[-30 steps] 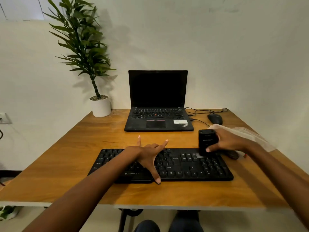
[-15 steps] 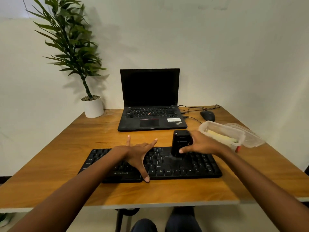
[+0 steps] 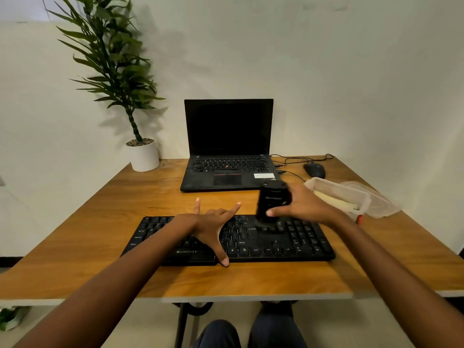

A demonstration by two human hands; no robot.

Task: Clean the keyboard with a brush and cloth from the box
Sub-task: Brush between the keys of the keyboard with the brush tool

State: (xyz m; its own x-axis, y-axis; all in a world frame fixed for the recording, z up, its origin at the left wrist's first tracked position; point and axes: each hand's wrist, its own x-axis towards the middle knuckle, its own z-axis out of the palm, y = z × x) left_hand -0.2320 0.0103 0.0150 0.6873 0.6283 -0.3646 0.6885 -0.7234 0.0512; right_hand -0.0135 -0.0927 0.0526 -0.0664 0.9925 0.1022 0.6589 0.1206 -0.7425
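Note:
A black keyboard (image 3: 281, 243) lies flat near the front edge of the wooden desk (image 3: 105, 237). My left hand (image 3: 213, 223) rests on its middle with fingers spread wide, thumb at the front edge. My right hand (image 3: 303, 205) grips a black block-shaped brush (image 3: 272, 200) upright, its lower end touching the keys at the keyboard's upper right. A clear plastic box (image 3: 351, 197) stands just right of that hand, with a pale cloth (image 3: 334, 200) inside.
An open black laptop (image 3: 228, 146) sits behind the keyboard. A black mouse (image 3: 314, 170) with cables lies behind the box. The box's clear lid (image 3: 381, 204) rests beside it. A potted plant (image 3: 143, 156) stands at the back left corner.
My right hand with the brush has swept left along the keyboard's upper right keys, uncovering the box. The left hand stays spread on the keyboard.

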